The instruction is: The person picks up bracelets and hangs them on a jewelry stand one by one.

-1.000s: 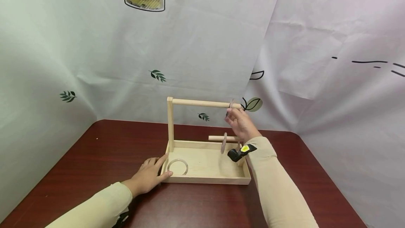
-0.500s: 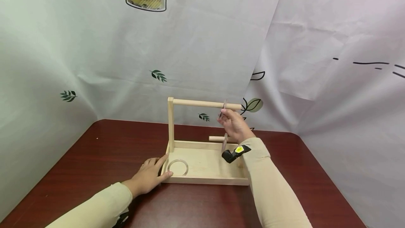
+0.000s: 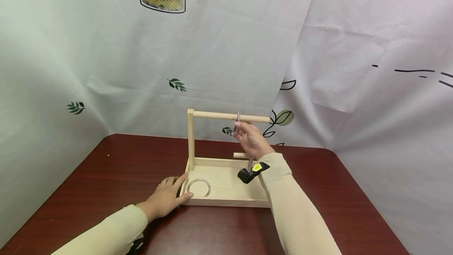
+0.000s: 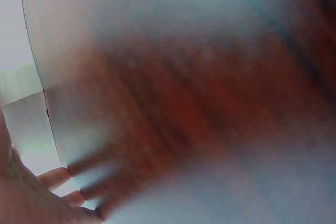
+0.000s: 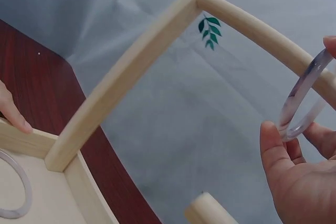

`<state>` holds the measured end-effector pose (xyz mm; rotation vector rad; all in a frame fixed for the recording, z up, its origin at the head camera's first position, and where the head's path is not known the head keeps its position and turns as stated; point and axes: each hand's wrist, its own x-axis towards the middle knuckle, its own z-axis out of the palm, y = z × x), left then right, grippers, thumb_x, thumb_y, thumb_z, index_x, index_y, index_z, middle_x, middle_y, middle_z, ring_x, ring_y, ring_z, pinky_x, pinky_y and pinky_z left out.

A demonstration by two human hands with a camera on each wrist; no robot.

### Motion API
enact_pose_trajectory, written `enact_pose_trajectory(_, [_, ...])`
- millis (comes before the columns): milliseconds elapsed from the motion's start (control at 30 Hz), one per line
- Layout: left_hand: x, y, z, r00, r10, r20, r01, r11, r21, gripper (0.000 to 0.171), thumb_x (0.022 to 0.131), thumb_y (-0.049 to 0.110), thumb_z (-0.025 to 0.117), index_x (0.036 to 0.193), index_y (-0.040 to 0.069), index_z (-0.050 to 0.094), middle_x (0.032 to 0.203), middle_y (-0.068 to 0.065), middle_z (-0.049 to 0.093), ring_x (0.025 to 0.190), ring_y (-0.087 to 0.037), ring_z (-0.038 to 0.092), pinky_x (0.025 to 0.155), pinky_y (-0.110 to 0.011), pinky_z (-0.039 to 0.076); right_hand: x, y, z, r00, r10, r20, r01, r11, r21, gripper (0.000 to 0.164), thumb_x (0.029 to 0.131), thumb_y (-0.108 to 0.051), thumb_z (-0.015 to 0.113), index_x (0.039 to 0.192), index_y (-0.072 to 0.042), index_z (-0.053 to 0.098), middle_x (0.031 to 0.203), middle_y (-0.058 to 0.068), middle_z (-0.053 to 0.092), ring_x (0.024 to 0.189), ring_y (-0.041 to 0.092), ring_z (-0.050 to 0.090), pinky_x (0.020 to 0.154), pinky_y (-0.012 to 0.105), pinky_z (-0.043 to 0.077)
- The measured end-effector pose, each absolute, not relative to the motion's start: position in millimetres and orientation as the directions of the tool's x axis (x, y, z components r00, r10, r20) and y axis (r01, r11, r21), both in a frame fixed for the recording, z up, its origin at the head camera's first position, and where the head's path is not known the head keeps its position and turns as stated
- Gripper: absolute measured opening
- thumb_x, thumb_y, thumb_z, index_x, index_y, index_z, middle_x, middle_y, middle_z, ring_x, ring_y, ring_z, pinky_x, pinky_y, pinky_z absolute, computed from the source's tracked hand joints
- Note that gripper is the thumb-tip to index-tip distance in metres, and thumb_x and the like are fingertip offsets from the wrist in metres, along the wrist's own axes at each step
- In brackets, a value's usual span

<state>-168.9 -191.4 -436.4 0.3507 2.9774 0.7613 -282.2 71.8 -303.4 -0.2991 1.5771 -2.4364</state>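
Note:
My right hand (image 3: pixel 252 140) pinches a translucent, greyish-purple bangle (image 5: pixel 299 95) between thumb and fingers. The bangle encircles the upper wooden rod (image 3: pixel 212 115), around the middle of its length. This rod juts rightward from a tall post (image 3: pixel 191 141) on a shallow wooden tray (image 3: pixel 226 202). A second bangle (image 3: pixel 250 164) hangs on the lower rod (image 3: pixel 240 155), partly hidden by my right wrist. Flat in the tray's left front corner lies a third bangle (image 3: pixel 209 188). My left hand (image 3: pixel 164 198) rests on the tray's left edge, fingers extended and thumb over the front corner.
The tray stands on a dark red wooden table (image 3: pixel 124 168). Behind it hangs a white cloth backdrop (image 3: pixel 226 50) with printed leaves. My right forearm (image 3: pixel 293 207) covers the tray's right end.
My right hand has slid the bangle leftward along the upper rod, from near its free end to about the middle. My left hand has stayed in place.

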Motion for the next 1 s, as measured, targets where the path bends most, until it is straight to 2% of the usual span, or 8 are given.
enact_pose_trajectory(167, [-169, -191, -438, -0.973, 0.231, 0.016, 0.211, 0.855, 0.473, 0.078, 0.092, 0.059, 0.053, 0.152, 0.015, 0.031, 0.135, -0.029, 0.044, 0.129, -0.05, 0.035, 0.102, -0.066, 0.026, -281, 64, -303, -0.947, -0.314, 0.066, 0.068, -0.398, -0.915, 0.013, 0.091, -0.008, 0.054, 0.103, -0.012, 0.05, 0.089, -0.004, 0.049, 0.085, 0.01, 0.049, 0.108, 0.043, 0.03])
enact_pose_trajectory(433, [-169, -191, -437, -0.972, 0.232, 0.018, 0.213, 0.856, 0.471, 0.078, 0.092, 0.059, 0.052, 0.152, 0.014, 0.032, 0.135, -0.029, 0.044, 0.129, -0.05, 0.036, 0.102, -0.066, 0.026, -283, 53, -301, -0.944, -0.325, 0.061, 0.076, -0.395, -0.916, 0.008, 0.092, -0.008, 0.054, 0.098, -0.012, 0.053, 0.089, -0.003, 0.05, 0.087, 0.011, 0.048, 0.089, 0.029, 0.041])
enact_pose_trajectory(667, [-169, -190, -438, -0.973, 0.231, 0.02, 0.213, 0.856, 0.47, 0.077, 0.092, 0.059, 0.052, 0.152, 0.014, 0.032, 0.135, -0.029, 0.044, 0.129, -0.05, 0.036, 0.102, -0.066, 0.026, -283, 40, -301, -0.937, -0.341, 0.07, 0.068, -0.376, -0.924, 0.008, 0.093, -0.009, 0.053, 0.1, -0.011, 0.052, 0.086, -0.003, 0.05, 0.078, 0.009, 0.05, 0.082, 0.026, 0.044])
enact_pose_trajectory(867, [-169, -191, -437, -0.973, 0.23, 0.018, 0.211, 0.856, 0.472, 0.077, 0.092, 0.058, 0.053, 0.152, 0.014, 0.032, 0.135, -0.029, 0.044, 0.129, -0.05, 0.036, 0.102, -0.065, 0.026, -283, 32, -298, -0.937, -0.342, 0.069, 0.068, -0.372, -0.926, 0.005, 0.092, -0.006, 0.054, 0.095, -0.011, 0.054, 0.088, -0.004, 0.05, 0.08, 0.01, 0.049, 0.085, 0.029, 0.042])
enact_pose_trajectory(1000, [-169, -191, -437, -0.973, 0.23, 0.015, 0.21, 0.856, 0.473, 0.077, 0.092, 0.059, 0.052, 0.152, 0.015, 0.031, 0.135, -0.03, 0.044, 0.129, -0.05, 0.036, 0.102, -0.065, 0.027, -282, 27, -295, -0.939, -0.34, 0.05, 0.083, -0.367, -0.927, 0.009, 0.092, -0.005, 0.054, 0.1, -0.008, 0.053, 0.098, -0.002, 0.049, 0.086, 0.011, 0.049, 0.098, 0.038, 0.038])
